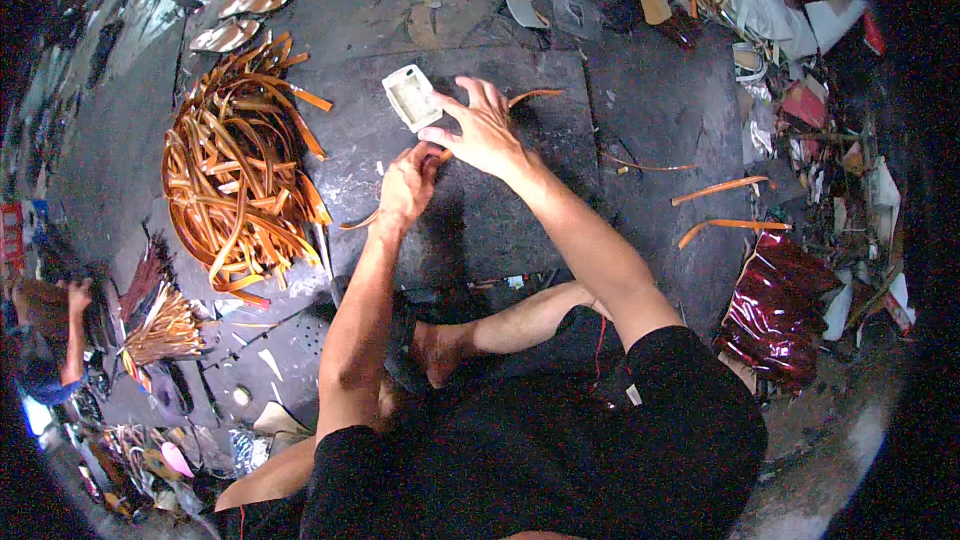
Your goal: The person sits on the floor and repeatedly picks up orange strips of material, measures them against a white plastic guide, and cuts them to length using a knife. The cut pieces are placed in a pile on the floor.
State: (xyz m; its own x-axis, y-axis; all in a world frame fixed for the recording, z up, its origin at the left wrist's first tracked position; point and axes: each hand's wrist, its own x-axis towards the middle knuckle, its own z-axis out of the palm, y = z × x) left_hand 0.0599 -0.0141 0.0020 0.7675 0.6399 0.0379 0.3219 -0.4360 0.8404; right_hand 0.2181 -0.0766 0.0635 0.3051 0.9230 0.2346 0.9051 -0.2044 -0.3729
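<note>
A narrow orange-brown strap runs under both of my hands on the dark board, one end showing past my right fingers and the other beside my left wrist. My left hand is closed, its thumb and fingers pinching the strap. Just up and to the right, my right hand has its fingers spread, palm down over the strap. Its forefinger reaches the edge of a small off-white rectangular tray with a pale, smeared inside; whether it touches cannot be told. A large tangled pile of similar straps lies to the left.
Loose straps lie at right, beside a shiny dark-red sheet. Scraps and plastic heap along the right edge. A pair of sandals sits at upper left. Another person's arm shows at far left, near a bundle of strips.
</note>
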